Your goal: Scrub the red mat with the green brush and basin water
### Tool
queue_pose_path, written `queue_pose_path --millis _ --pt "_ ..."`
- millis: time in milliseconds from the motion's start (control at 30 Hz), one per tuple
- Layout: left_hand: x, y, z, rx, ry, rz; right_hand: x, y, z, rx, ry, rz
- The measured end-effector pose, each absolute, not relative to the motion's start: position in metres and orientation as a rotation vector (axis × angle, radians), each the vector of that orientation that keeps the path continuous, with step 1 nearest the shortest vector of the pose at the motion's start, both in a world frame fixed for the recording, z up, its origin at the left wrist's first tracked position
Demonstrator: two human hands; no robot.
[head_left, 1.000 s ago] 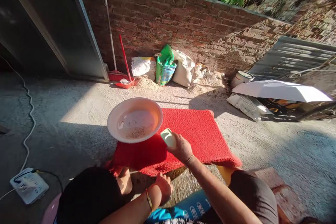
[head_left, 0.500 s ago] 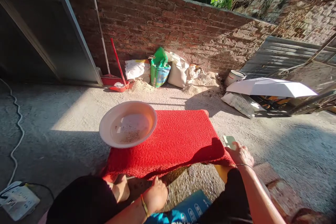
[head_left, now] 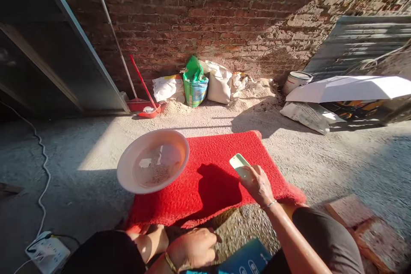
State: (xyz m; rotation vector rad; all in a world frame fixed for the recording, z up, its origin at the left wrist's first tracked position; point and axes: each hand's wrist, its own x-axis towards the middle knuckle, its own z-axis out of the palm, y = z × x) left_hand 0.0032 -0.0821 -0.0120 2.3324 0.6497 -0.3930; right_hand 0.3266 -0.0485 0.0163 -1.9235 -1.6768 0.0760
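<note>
My right hand (head_left: 257,183) is closed around a pale green scrub brush (head_left: 239,162). Its flat back, with a small hole at the rounded end, faces up; the bristles are out of sight. The brush is over the right part of a red textured cloth (head_left: 224,150), which is spread across a low support and casts a shadow there. My left hand (head_left: 194,246) is curled below the cloth's near edge, with nothing visible in its fingers. On the cloth's left side sits a pale pink basin (head_left: 126,171) with water in it and grit at the bottom.
A blue printed bag (head_left: 245,259) lies between my knees. Bricks (head_left: 349,210) are on the right. At left are a power strip (head_left: 48,252) and white cable (head_left: 46,171). Along the brick wall (head_left: 180,21) stand sacks (head_left: 220,87) and a red dustpan (head_left: 149,113); an umbrella (head_left: 349,87) lies right.
My right hand has moved left with the brush, from beside the cloth's right edge to over the cloth. My left hand has drawn slightly down and away from the cloth's near edge. The view has shifted.
</note>
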Motion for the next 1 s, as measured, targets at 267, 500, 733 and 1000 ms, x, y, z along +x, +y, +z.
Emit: queue_pose_path --millis 267,500,733,1000 --pt "0.020 -0.031 0.064 2.297 0.891 0.393 0.345 -0.050 0.012 -1.666 -1.921 0.325" --pt "0.098 0.032 0.079 2.882 0.905 0.106 0.434 -0.085 -0.003 -2.139 -1.323 0.108" --pt "0.139 0.059 0.090 2.854 0.819 -0.311 0.459 -0.089 -0.024 -2.391 -1.171 0.485" --pt "0.137 0.047 0.076 2.667 1.058 -0.190 0.453 -0.087 -0.030 -2.406 -1.324 0.468"
